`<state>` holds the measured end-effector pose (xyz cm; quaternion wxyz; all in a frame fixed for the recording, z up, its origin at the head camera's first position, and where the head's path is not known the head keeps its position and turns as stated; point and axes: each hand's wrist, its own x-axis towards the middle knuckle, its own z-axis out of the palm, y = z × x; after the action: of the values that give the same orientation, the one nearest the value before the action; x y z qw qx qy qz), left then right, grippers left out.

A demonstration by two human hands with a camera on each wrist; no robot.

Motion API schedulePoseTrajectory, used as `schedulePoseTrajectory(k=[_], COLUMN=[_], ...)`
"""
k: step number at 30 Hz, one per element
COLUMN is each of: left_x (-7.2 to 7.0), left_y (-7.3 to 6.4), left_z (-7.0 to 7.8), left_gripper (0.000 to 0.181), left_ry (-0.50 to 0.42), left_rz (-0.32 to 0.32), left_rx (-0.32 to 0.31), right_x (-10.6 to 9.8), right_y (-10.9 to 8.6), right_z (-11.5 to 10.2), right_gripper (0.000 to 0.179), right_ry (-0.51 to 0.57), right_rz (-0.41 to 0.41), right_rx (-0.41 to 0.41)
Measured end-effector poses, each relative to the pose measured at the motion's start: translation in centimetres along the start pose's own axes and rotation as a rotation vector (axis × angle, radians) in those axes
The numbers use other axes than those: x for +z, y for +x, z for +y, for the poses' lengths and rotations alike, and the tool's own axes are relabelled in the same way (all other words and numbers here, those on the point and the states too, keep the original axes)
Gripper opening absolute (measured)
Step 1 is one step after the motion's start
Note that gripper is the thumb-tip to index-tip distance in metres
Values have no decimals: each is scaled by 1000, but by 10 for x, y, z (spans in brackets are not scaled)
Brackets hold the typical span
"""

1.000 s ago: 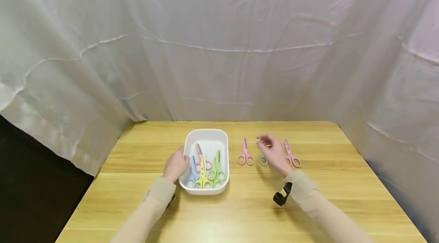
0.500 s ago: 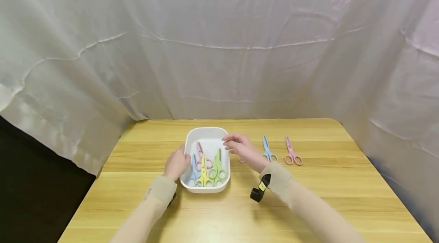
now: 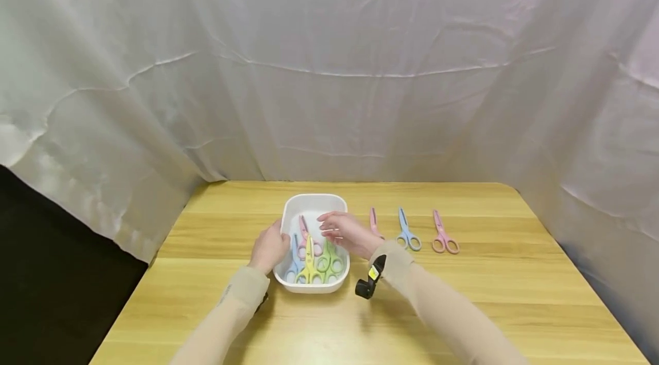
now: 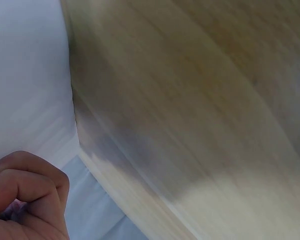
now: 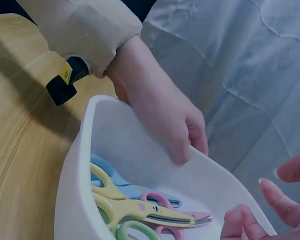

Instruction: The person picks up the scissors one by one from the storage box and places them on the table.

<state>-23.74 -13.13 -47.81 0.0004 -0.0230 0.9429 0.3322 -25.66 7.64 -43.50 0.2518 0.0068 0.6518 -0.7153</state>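
Note:
A white plastic tub (image 3: 315, 202) stands on the wooden table with children's scissors inside. My left hand (image 3: 270, 248) grips its left rim, thumb inside and fingers outside. In the tub lie yellow scissors (image 3: 309, 265), blue scissors (image 3: 294, 256), pink scissors (image 3: 304, 230) and green scissors (image 3: 329, 262). Over the tub's right side hovers my right hand (image 3: 347, 233), its fingers loosely bent. The right wrist view shows those fingers (image 5: 282, 202) apart with nothing between them, near the yellow scissors (image 5: 140, 210).
Right of the tub, pink scissors (image 3: 373, 221), partly hidden by my right hand, lie beside blue scissors (image 3: 405, 230) and a second pink pair (image 3: 441, 233). A pale curtain (image 3: 340, 113) hangs behind the table (image 3: 494, 296).
My right hand has moved left from above the blue scissors on the table to over the tub, uncovering those scissors. My left hand keeps its hold on the rim.

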Motion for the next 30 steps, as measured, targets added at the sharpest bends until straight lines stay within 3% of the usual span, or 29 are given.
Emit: schedulePoseTrajectory(k=[12,30], left_x=[-1,0], left_y=[-1,0], left_z=[2,-1], left_gripper=[51,52], left_ry=[2,-3], left_rz=[13,13], left_rx=[-10,17], right_x=[9,8], right_y=[10,14], right_z=[8,16], right_gripper=[43,45], right_ry=[-295,-421], right_rz=[-133,-227], right_rx=[74,84])
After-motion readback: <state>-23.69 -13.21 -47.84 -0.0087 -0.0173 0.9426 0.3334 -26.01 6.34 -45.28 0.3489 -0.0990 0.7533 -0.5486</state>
